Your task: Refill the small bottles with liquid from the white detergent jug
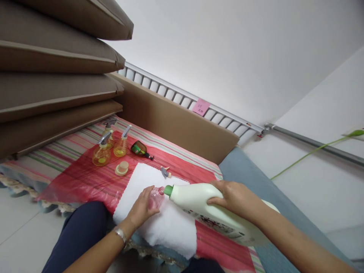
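My left hand (142,206) is closed around a small clear pink bottle (155,199), tilted with its neck toward the right. A large pale green jug (196,195) lies tipped on its side in the air, gripped by my right hand (231,199). The jug's green spout (168,190) meets the mouth of the pink bottle. Whether liquid flows between them I cannot tell. Below both hands a white cloth (176,231) is spread out. A grey spray nozzle (165,172) rests at the cloth's far edge.
Several yellow spray bottles (101,154) stand at the left on a red sheet (76,176). Near them are a round sponge in a dish (121,168) and a dark pump bottle (139,148) on its side. Stacked brown cushions (57,87) rise at the left; a cardboard panel (170,119) stands behind.
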Demonstrator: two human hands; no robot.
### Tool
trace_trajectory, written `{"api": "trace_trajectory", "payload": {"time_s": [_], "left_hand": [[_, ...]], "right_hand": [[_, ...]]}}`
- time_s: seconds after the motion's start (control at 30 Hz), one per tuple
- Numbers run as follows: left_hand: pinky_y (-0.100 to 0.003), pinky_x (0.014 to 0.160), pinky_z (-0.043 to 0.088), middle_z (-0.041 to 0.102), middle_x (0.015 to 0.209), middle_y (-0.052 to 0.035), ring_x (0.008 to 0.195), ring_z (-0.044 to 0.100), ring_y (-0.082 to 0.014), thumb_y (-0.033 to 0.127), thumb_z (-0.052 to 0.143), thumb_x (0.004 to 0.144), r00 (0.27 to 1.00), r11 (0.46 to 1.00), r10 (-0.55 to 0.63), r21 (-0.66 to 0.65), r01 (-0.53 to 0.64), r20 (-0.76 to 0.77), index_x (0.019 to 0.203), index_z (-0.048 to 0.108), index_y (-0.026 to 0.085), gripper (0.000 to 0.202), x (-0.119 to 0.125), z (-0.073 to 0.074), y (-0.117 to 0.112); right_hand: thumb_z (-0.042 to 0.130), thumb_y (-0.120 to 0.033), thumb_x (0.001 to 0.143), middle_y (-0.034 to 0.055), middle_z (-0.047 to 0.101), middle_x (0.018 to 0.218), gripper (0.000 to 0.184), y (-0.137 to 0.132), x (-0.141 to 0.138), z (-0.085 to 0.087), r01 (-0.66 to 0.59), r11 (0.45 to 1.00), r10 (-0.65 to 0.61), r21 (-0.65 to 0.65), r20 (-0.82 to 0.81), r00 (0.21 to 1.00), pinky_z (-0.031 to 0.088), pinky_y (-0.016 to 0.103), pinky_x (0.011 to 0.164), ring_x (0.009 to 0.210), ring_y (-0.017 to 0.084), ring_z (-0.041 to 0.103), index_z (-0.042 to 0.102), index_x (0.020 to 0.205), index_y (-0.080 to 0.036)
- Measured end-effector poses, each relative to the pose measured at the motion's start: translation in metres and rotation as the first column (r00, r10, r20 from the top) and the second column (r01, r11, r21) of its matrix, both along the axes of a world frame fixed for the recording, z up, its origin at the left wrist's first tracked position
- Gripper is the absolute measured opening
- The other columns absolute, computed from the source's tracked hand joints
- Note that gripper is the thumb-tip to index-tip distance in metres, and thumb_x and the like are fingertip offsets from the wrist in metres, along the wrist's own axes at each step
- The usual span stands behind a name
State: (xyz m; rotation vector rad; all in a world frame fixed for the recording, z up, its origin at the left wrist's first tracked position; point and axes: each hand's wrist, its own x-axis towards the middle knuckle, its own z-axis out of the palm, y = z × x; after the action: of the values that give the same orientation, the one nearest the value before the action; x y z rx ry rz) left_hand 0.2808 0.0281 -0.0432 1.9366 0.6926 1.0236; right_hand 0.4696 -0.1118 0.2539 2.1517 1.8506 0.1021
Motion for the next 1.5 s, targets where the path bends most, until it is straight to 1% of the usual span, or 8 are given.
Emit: {"api": "trace_trajectory", "payload": {"time_s": [0.13, 0.33, 0.57, 0.7, 0.97, 1.13, 1.33, 1.5], "left_hand": [[-0.050, 0.105, 0.036, 0.049, 0.129, -0.0130, 0.122, 0.047, -0.0288, 0.024, 0.076, 0.063, 1.000, 1.000, -0.008, 0.002, 0.008, 0.003, 0.131, 0.036, 0.021, 0.079, -0.0002, -0.0004, -0.0001], [-0.052, 0.106, 0.035, 0.048, 0.129, -0.0117, 0.123, 0.046, -0.0287, 0.020, 0.075, 0.063, 1.000, 1.000, -0.009, -0.006, 0.009, -0.004, 0.132, 0.034, 0.023, 0.080, -0.0008, 0.0003, -0.0002], [-0.052, 0.105, 0.036, 0.049, 0.128, -0.0121, 0.121, 0.047, -0.0294, 0.022, 0.076, 0.063, 1.000, 1.000, -0.011, -0.003, 0.011, 0.010, 0.132, 0.035, 0.023, 0.080, -0.0009, 0.0005, 0.0002], [-0.050, 0.104, 0.037, 0.051, 0.127, -0.0129, 0.120, 0.048, -0.0293, 0.023, 0.077, 0.062, 1.000, 1.000, -0.004, -0.008, 0.004, 0.019, 0.131, 0.038, 0.020, 0.079, -0.0007, 0.0003, 0.0008], [-0.051, 0.105, 0.037, 0.050, 0.128, -0.0121, 0.121, 0.048, -0.0290, 0.022, 0.077, 0.062, 1.000, 1.000, -0.002, -0.009, 0.002, 0.024, 0.131, 0.038, 0.021, 0.079, -0.0012, 0.0012, -0.0001], [-0.052, 0.105, 0.036, 0.049, 0.128, -0.0122, 0.121, 0.048, -0.0291, 0.020, 0.077, 0.062, 1.000, 1.000, -0.009, -0.015, 0.009, 0.004, 0.131, 0.037, 0.023, 0.079, -0.0018, 0.0034, 0.0002], [-0.052, 0.105, 0.036, 0.048, 0.129, -0.0128, 0.122, 0.047, -0.0288, 0.023, 0.076, 0.064, 1.000, 1.000, -0.016, -0.011, 0.016, -0.006, 0.131, 0.036, 0.022, 0.078, -0.0019, 0.0021, 0.0009], [-0.049, 0.105, 0.037, 0.050, 0.128, -0.0122, 0.121, 0.048, -0.0281, 0.023, 0.077, 0.063, 1.000, 1.000, -0.001, -0.012, 0.001, 0.010, 0.130, 0.039, 0.020, 0.077, -0.0011, -0.0003, 0.0006]], "right_hand": [[0.060, -0.050, 0.080, 0.0035, 0.069, 0.084, 0.028, -0.0016, 0.0009, -0.0003, 0.000, 1.000, 0.000, 0.004, -0.005, 1.000, 0.041, 0.028, 0.061, 0.075, 0.024, 0.064, 0.060, 0.088, -0.023], [0.059, -0.051, 0.081, 0.0044, 0.069, 0.084, 0.029, -0.0007, -0.0002, 0.0006, -0.001, 1.000, 0.001, -0.002, -0.010, 1.000, 0.041, 0.029, 0.061, 0.076, 0.024, 0.064, 0.060, 0.088, -0.022], [0.060, -0.049, 0.081, 0.0047, 0.069, 0.084, 0.027, 0.0000, -0.0029, 0.0016, -0.008, 1.000, 0.008, -0.004, 0.016, 1.000, 0.040, 0.028, 0.059, 0.074, 0.024, 0.064, 0.060, 0.087, -0.022], [0.061, -0.049, 0.081, 0.0039, 0.069, 0.083, 0.027, -0.0010, -0.0017, 0.0014, -0.009, 1.000, 0.009, -0.001, 0.016, 1.000, 0.039, 0.027, 0.059, 0.074, 0.023, 0.064, 0.059, 0.087, -0.023], [0.060, -0.050, 0.081, 0.0036, 0.069, 0.083, 0.028, -0.0001, -0.0009, 0.0002, -0.021, 1.000, 0.021, 0.004, 0.020, 1.000, 0.040, 0.027, 0.059, 0.074, 0.023, 0.064, 0.060, 0.089, -0.023], [0.061, -0.050, 0.080, 0.0039, 0.069, 0.085, 0.029, -0.0009, 0.0013, 0.0000, -0.019, 1.000, 0.019, 0.010, -0.007, 1.000, 0.041, 0.028, 0.061, 0.077, 0.023, 0.064, 0.061, 0.092, -0.023], [0.060, -0.050, 0.080, 0.0047, 0.069, 0.086, 0.029, -0.0001, 0.0004, -0.0003, -0.002, 1.000, 0.002, 0.000, -0.005, 1.000, 0.042, 0.029, 0.063, 0.078, 0.024, 0.064, 0.061, 0.091, -0.023], [0.060, -0.049, 0.080, 0.0049, 0.069, 0.088, 0.029, 0.0018, -0.0021, 0.0012, 0.005, 1.000, -0.005, -0.005, -0.009, 1.000, 0.042, 0.029, 0.064, 0.080, 0.025, 0.064, 0.062, 0.093, -0.023]]}}
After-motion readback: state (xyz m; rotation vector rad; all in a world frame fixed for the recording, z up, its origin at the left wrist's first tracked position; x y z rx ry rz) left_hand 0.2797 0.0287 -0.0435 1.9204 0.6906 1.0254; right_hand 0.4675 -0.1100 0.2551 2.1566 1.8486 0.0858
